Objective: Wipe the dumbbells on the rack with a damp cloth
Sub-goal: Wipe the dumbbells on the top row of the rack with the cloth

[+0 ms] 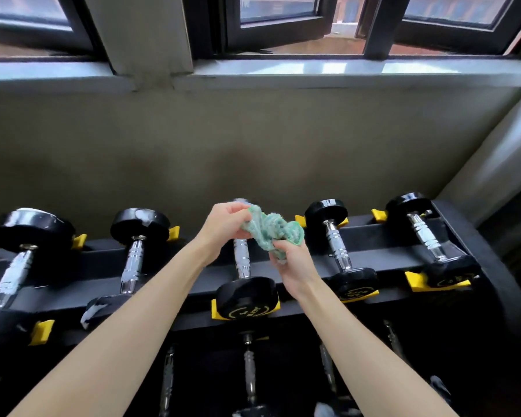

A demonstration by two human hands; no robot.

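A crumpled green terry cloth (272, 231) is held over the middle black-headed, chrome-handled dumbbell (242, 261) on the top tier of the black, yellow-cradled rack (382, 233). One end is pinched by the left hand (224, 225); the other is gripped in the curled fingers of the right hand (294, 264).

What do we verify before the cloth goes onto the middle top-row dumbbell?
1. Grip on green cloth: ok, left hand and right hand both hold it.
2. Cloth opened flat: not ok, it is bunched.
3. Cloth damp: cannot tell.
4. Middle dumbbell seated in yellow cradle: ok.
5. Chrome handle free of other things: ok on the part that shows; the hands hide the far end.
6. Cloth touching the handle: cannot tell.
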